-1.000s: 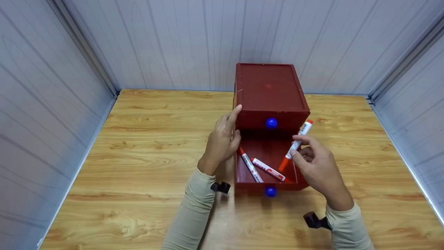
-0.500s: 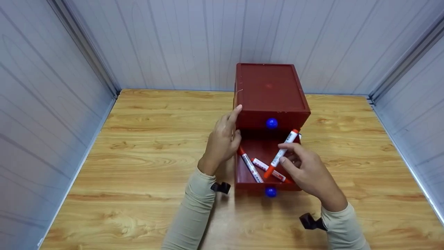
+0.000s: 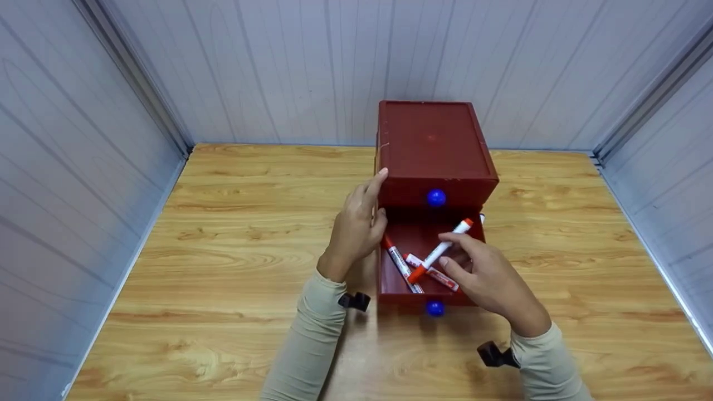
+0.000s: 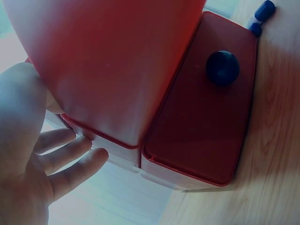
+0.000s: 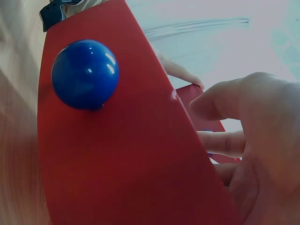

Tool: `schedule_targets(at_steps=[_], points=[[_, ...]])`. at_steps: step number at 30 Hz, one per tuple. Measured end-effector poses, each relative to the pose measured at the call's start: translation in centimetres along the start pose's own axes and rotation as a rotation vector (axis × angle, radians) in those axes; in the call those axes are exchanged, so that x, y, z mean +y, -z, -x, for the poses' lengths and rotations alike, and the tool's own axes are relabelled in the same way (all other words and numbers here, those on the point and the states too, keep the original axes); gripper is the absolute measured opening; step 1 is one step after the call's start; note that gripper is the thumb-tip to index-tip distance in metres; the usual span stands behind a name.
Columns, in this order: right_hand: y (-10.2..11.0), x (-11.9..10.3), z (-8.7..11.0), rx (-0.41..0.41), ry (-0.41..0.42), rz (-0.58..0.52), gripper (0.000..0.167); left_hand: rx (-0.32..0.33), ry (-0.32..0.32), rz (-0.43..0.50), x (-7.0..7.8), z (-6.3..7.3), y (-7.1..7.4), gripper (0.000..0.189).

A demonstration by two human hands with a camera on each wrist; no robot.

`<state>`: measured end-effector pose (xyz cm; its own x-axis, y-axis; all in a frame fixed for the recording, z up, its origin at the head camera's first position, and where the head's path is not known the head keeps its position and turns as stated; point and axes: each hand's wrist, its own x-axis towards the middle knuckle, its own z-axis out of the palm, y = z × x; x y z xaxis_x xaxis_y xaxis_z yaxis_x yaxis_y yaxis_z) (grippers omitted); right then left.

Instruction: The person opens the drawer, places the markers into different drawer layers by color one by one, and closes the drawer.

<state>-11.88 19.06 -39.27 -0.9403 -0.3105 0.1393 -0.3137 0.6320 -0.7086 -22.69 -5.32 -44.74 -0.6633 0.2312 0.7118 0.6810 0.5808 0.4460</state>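
My right hand [image 3: 490,275] pinches a white marker [image 3: 440,248] with red ends between thumb and fingers, slanted over the pulled-out drawer [image 3: 406,225]. Beneath it, two more red-and-white markers lie in that drawer: one along the left side [image 3: 402,266], the other crosswise [image 3: 448,280], partly covered by the held one. My left hand [image 3: 353,225] rests against the left side of the dark red drawer cabinet [image 3: 431,142], its index finger straight at the top front corner. In the right wrist view the drawer front [image 5: 126,154] hides the held marker.
Blue ball knobs sit on the top drawer [image 3: 436,197] and the pulled-out drawer. Below the latter, the left wrist view shows a closed drawer [image 4: 201,126] with its own knob [image 4: 222,68]. A blue-capped object [image 4: 265,11] lies right of the cabinet. Pale panels [image 3: 278,67] enclose the wooden table [image 3: 223,267].
My right hand has moved left and slightly down with the marker, from the drawer's right side to over its middle. The marker now leans flatter. My left hand stays in place.
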Motion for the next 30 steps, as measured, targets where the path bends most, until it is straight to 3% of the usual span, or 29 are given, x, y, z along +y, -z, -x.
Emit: schedule_targets(at_steps=[14,22,30], points=[[-0.2,0.0,0.8,0.046,0.041,0.038,0.026,-0.009,0.004,0.001,0.1,-0.1,0.0,0.074],[-0.2,-0.2,1.8,0.057,0.173,-0.019,0.024,-0.012,0.001,-0.006,0.0,-0.1,0.1,0.073],[-0.2,-0.7,3.1,0.121,0.288,-0.026,0.029,0.006,-0.006,-0.013,-0.1,-0.1,0.0,0.071]])
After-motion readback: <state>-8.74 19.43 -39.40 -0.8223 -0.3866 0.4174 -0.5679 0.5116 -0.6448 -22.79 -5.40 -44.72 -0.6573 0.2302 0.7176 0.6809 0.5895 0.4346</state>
